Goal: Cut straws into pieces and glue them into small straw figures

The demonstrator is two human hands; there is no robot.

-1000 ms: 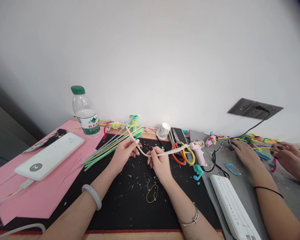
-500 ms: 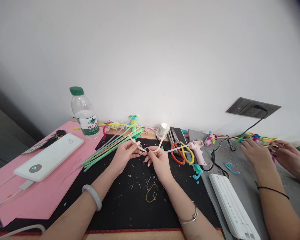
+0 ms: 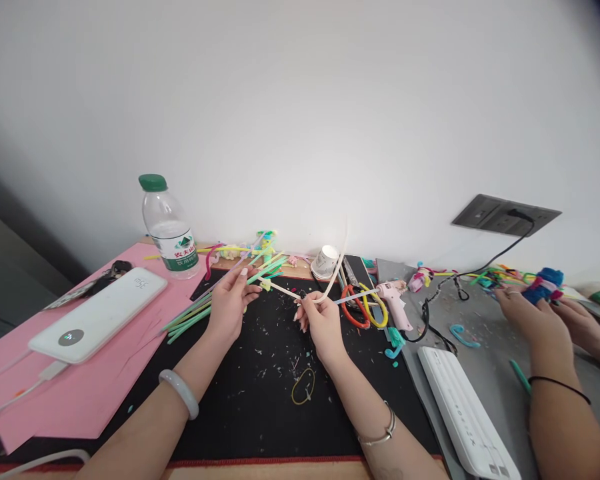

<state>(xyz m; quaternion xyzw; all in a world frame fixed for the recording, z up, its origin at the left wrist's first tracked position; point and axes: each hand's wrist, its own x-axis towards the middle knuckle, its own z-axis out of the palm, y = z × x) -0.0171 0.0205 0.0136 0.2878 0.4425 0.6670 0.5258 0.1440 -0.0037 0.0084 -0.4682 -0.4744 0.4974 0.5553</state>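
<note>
Left hand (image 3: 229,301) pinches the left end of a cream pipe cleaner (image 3: 285,292), fingers closed narrow on it. Right hand (image 3: 318,321) pinches the same pipe cleaner further along, just right of mid-bench. The stretch between the hands is held taut just above the black mat (image 3: 250,413). Past the right hand it curls up and far, ending in front of the wall above the paper cup (image 3: 326,261). A green stem bundle (image 3: 200,308) lies under the left hand. A yellow loop (image 3: 304,387) lies on the mat near the right wrist. Glue gun (image 3: 395,303) sits right of the hands, bottle (image 3: 169,227) far left, power bank (image 3: 100,313) on a pink sheet (image 3: 80,400) at left. At far right, another person's hands (image 3: 530,319) hold a blue bundle (image 3: 546,283).
</note>
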